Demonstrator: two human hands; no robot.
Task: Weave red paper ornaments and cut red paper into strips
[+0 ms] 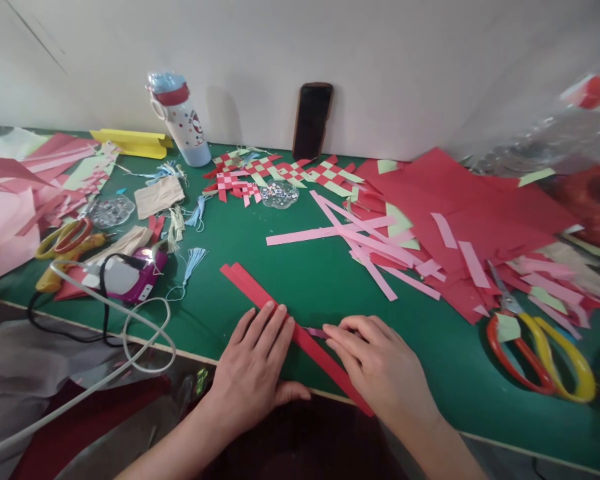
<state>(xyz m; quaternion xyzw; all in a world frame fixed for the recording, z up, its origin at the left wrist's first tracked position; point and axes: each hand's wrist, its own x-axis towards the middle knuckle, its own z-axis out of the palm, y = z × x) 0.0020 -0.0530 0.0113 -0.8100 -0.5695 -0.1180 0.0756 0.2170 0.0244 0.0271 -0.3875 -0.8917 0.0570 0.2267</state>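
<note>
Where the left hand (257, 357) lies flat, fingers outstretched, long, straight-edged red paper strips (325, 360) run diagonally beneath its fingertips on the green tabletop (225, 237). Right hand (380, 360): thumb and forefinger pinched on a slender purple-handled tool (317, 332), beside the strips. Beyond: narrow pink paper strips (305, 235), loosely crossed. Far right: metal scissors (541, 350), looped red-and-yellow handles.

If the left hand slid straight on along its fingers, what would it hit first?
Past the red paper strip under it, the left hand would probably meet the long pink strip first, though depth is unclear.
</note>
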